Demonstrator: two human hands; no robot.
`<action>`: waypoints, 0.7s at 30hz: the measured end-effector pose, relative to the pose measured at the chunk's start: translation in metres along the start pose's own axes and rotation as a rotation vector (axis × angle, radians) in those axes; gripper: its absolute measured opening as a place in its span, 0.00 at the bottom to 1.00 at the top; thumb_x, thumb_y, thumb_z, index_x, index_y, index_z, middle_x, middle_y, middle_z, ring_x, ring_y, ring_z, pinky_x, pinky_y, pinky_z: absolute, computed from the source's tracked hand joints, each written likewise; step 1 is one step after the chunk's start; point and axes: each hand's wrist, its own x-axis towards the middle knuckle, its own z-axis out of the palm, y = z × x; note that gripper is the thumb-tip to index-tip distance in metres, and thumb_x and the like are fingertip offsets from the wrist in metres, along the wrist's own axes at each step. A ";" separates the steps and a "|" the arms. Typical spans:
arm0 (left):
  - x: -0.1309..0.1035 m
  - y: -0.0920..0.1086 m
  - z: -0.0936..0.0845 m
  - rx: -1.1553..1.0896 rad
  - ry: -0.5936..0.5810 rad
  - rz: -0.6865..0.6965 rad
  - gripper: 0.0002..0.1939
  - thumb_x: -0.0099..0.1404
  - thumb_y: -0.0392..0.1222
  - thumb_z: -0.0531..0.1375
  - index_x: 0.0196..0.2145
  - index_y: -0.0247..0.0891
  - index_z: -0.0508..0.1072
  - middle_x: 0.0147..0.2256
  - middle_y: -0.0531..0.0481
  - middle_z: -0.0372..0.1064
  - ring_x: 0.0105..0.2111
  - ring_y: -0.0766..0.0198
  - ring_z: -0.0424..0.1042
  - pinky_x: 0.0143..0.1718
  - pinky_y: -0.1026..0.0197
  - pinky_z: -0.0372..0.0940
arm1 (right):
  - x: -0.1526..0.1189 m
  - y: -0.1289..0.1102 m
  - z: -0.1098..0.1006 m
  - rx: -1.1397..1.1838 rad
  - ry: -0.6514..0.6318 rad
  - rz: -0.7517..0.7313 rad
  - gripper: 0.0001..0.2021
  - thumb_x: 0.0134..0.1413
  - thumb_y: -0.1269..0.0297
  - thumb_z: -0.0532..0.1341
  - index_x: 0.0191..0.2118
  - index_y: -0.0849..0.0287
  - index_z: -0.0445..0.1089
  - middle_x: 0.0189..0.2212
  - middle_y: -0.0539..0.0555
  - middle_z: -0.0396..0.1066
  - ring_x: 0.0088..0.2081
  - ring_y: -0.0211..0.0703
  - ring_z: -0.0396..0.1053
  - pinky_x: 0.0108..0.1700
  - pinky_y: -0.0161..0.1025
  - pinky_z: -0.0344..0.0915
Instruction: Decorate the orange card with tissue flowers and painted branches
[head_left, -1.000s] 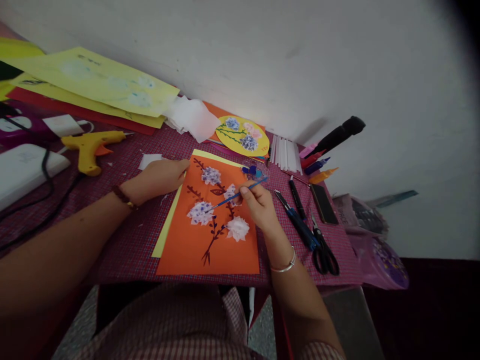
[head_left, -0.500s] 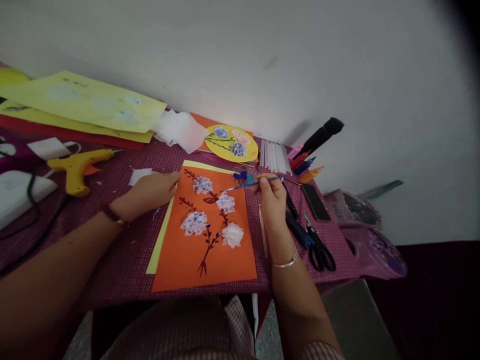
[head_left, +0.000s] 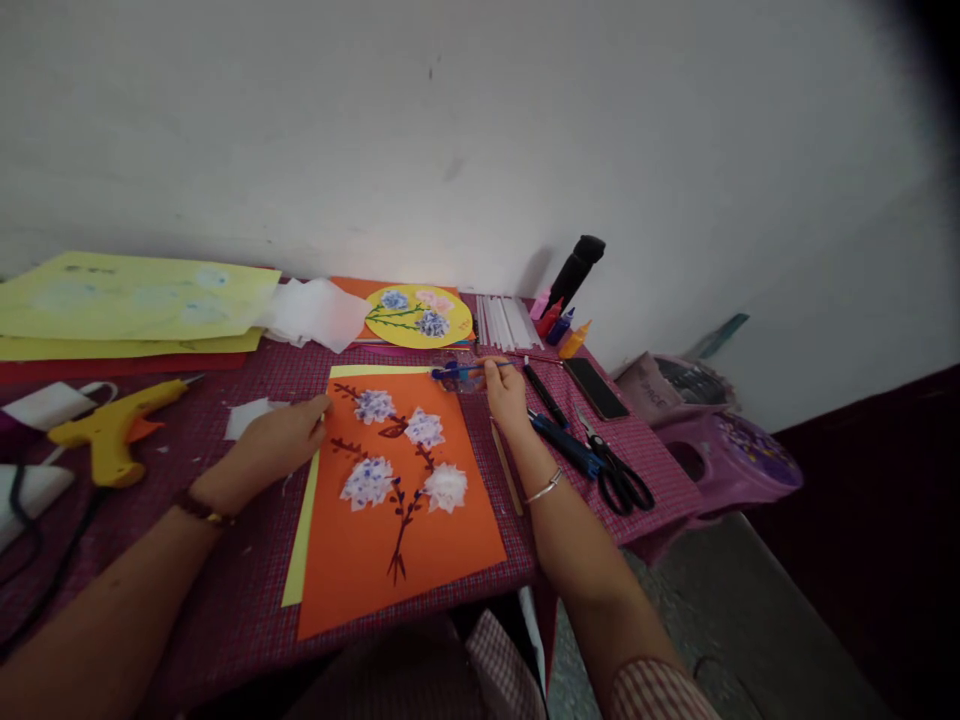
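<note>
One orange paper sheet, lower centre of frame: four ruffled white paper flowers, three purple-dabbed, one plain. Left hand at its edge, grip unclear; right hand pinches one slim blue paintbrush.

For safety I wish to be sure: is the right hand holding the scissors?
No, the right hand holds a thin blue paintbrush, while the scissors lie on the checked tablecloth.

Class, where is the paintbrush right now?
In the head view, the paintbrush is in the right hand, over the paint palette by the far right corner of the orange sheet.
</note>
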 end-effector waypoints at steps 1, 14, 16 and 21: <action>0.000 0.000 0.000 0.000 0.002 -0.004 0.19 0.70 0.43 0.43 0.48 0.37 0.68 0.38 0.38 0.78 0.37 0.48 0.78 0.33 0.54 0.62 | 0.001 0.002 0.000 -0.007 -0.005 0.010 0.19 0.62 0.47 0.53 0.37 0.57 0.71 0.28 0.54 0.78 0.24 0.40 0.71 0.29 0.37 0.67; 0.001 -0.002 0.002 0.001 -0.015 -0.032 0.19 0.69 0.42 0.43 0.50 0.38 0.66 0.40 0.38 0.78 0.39 0.47 0.78 0.36 0.54 0.64 | 0.002 0.003 0.002 0.026 -0.039 0.038 0.19 0.59 0.44 0.56 0.35 0.57 0.71 0.27 0.52 0.77 0.24 0.39 0.71 0.30 0.37 0.68; 0.002 -0.003 0.002 0.001 -0.019 -0.029 0.19 0.69 0.42 0.43 0.51 0.37 0.66 0.40 0.38 0.78 0.39 0.47 0.78 0.37 0.53 0.64 | 0.003 -0.002 -0.001 0.067 -0.002 0.032 0.19 0.59 0.44 0.57 0.35 0.56 0.70 0.26 0.51 0.76 0.24 0.39 0.70 0.29 0.37 0.68; 0.002 -0.004 0.001 0.002 -0.025 -0.021 0.19 0.69 0.43 0.43 0.51 0.37 0.66 0.41 0.38 0.78 0.40 0.47 0.78 0.39 0.53 0.65 | 0.002 -0.025 -0.014 0.262 0.049 0.110 0.22 0.61 0.39 0.54 0.30 0.54 0.65 0.16 0.45 0.65 0.19 0.36 0.65 0.25 0.34 0.64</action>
